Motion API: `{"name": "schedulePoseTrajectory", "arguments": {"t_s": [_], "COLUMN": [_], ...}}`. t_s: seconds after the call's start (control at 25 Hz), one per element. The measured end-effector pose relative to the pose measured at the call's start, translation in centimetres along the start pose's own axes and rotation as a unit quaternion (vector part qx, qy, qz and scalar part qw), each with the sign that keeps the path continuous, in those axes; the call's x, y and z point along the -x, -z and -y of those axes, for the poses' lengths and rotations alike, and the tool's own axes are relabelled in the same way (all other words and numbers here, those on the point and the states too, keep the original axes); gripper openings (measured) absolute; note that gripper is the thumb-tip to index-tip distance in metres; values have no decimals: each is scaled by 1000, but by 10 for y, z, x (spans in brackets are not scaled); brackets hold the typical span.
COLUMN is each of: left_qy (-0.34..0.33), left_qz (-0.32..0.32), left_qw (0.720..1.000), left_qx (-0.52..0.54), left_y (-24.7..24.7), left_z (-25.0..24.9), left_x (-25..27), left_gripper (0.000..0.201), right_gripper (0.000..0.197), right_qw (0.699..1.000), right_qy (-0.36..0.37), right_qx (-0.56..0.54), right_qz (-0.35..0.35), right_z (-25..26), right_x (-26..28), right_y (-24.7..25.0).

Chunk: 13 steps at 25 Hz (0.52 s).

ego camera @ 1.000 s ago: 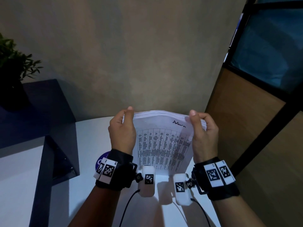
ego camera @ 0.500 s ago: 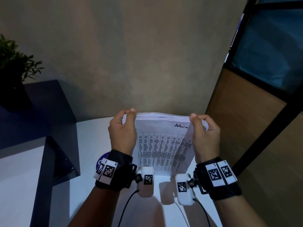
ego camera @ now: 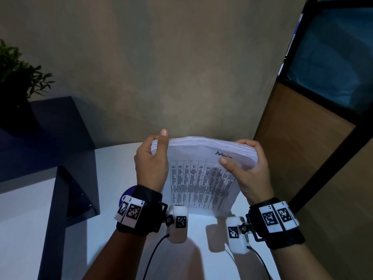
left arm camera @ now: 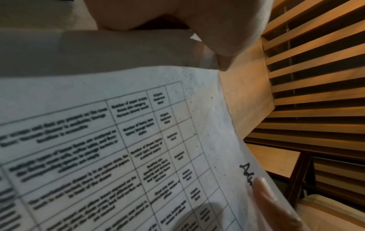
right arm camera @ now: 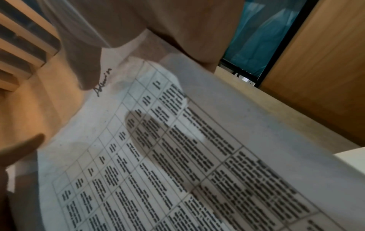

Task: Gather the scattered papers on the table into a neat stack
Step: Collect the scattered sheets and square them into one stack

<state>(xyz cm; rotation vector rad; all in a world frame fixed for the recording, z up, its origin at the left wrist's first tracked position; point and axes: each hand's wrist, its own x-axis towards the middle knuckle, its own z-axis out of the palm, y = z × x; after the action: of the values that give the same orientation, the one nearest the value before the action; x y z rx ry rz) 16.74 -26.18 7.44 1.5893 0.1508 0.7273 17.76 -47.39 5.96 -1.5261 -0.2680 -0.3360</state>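
Now, at centre-left, the left hand [ego camera: 151, 168] is clasping the paper stack [ego camera: 193, 158], which is standing upright on the table [ego camera: 113, 162]. The right hand [ego camera: 254, 174] is pinching lower than a moment ago, likely squaring the edges.

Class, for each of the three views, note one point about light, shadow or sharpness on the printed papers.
Head view: dim room, the white stack of printed papers and the white tabletop brightest; left wrist view: printed text blurred, warm glow on the wooden slats; right wrist view: a dark thumb-shaped shadow crosses the grid.
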Motion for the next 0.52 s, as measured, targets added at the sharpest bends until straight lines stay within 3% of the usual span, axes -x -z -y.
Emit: {"name": "schedulePoseTrajectory", "arguments": {"t_s": [0.2, 0.32, 0.52], "left_qy": [-32, 25, 86], "left_qz": [100, 157, 157], "left_qw": [993, 983, 971], "left_qx": [47, 94, 157], "left_y": [14, 21, 17], "left_z": [20, 39, 64], "left_x": [-1, 6, 8], "left_gripper": [71, 80, 90], "right_gripper": [33, 30, 32], "right_qw": [1000, 1000, 1000], "right_qy": [16, 15, 0], "right_qx": [1, -6, -21], "right_qz": [-4, -12, -6], "right_z": [-5, -6, -9], "right_x": [-3, -6, -12], "right_y": [1, 1, -1]}}
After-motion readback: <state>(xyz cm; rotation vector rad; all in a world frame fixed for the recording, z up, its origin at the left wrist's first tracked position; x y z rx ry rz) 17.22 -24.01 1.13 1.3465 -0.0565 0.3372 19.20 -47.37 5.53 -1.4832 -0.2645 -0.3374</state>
